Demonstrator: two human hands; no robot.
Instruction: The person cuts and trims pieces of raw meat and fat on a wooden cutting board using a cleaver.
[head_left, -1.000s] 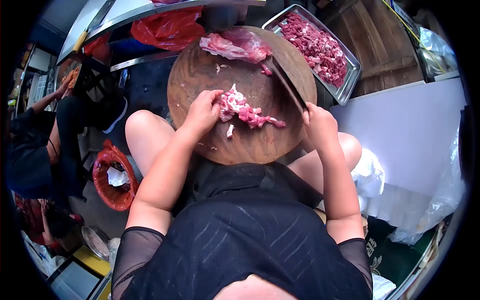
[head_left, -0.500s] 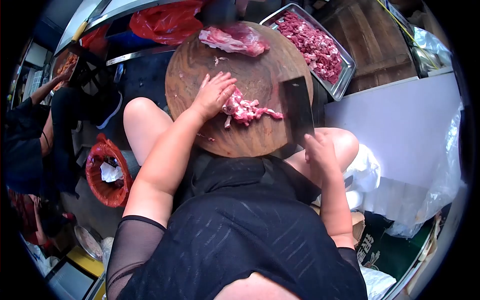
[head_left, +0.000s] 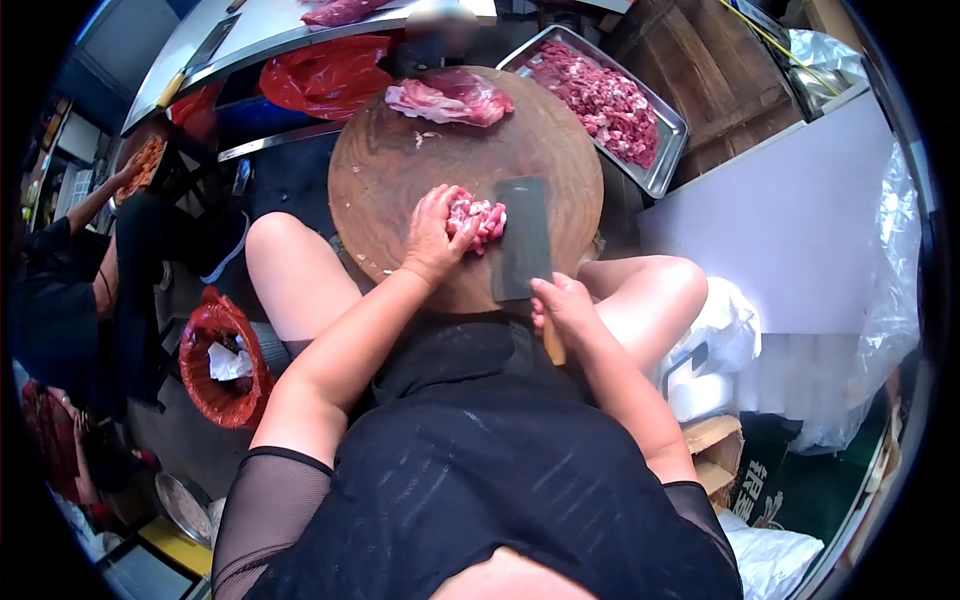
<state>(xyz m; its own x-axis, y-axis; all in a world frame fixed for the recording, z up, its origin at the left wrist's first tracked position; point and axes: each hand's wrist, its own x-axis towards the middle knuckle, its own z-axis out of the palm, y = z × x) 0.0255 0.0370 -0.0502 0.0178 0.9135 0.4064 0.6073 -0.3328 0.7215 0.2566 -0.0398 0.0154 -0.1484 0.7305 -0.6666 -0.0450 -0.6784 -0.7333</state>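
A pile of chopped raw meat (head_left: 482, 222) lies near the middle of the round wooden chopping block (head_left: 375, 200). My left hand (head_left: 437, 235) curls around the pile's left side, thumb and fingers against the pieces. In my right hand (head_left: 568, 303) is a cleaver (head_left: 522, 240), gripped by its wooden handle. Its broad dark blade rests low over the block, just to the right of the pile. A larger piece of raw meat (head_left: 450, 98) lies at the block's far edge, with small scraps in front of it.
A metal tray (head_left: 672, 170) heaped with cut meat stands beyond the block on the right. Red plastic (head_left: 325, 75) hangs below a white counter (head_left: 290, 30) bearing another knife (head_left: 200, 55). On the floor at left is a red-lined bin (head_left: 195, 375). Another person (head_left: 55, 270) sits farther left.
The cleaver has moved left, up beside the meat. My left hand has shifted down and closed around the pieces, which are gathered into a tighter pile.
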